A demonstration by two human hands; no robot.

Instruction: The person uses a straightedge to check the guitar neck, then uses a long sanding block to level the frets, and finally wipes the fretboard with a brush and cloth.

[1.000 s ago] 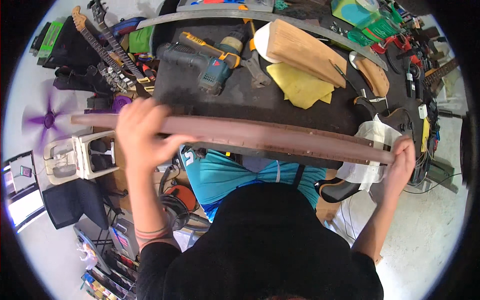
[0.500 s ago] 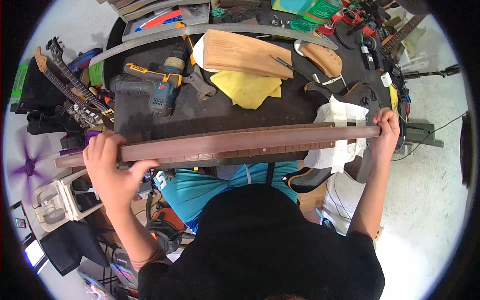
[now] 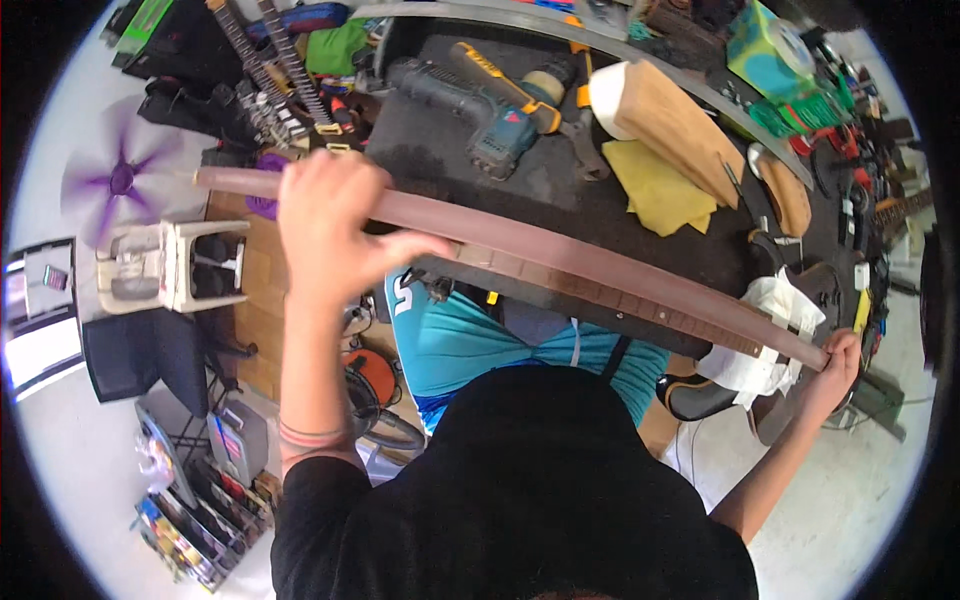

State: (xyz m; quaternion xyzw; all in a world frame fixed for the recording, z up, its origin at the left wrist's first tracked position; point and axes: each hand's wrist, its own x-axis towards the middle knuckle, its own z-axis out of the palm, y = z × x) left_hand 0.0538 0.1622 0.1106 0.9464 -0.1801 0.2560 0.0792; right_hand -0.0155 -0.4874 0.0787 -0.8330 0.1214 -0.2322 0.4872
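A long reddish-brown bar (image 3: 560,248), its flat face like sandpaper, slants from upper left to lower right in front of me. My left hand (image 3: 325,225) grips it near its left end, fingers over the far edge and thumb stretched along the near side. Its right end is in the closed fingers of my right hand (image 3: 840,370). Under and beside the bar shows a guitar's fretted fingerboard (image 3: 655,305), partly covered. White masking paper (image 3: 733,370) wraps the dark guitar body (image 3: 695,400) around the fingerboard's right end.
On the dark workbench (image 3: 420,150) lie a cordless drill (image 3: 505,135), a yellow cloth (image 3: 655,190) and a wooden block (image 3: 680,125). A long metal ruler (image 3: 690,80) curves behind them. At left are a purple fan (image 3: 122,180), a pale plastic chair (image 3: 205,265) and guitar necks (image 3: 290,60).
The view has turned left, so the bench appears shifted right and tilted. Both hands still hold the bar, which now shows its left end higher and its right end lower.
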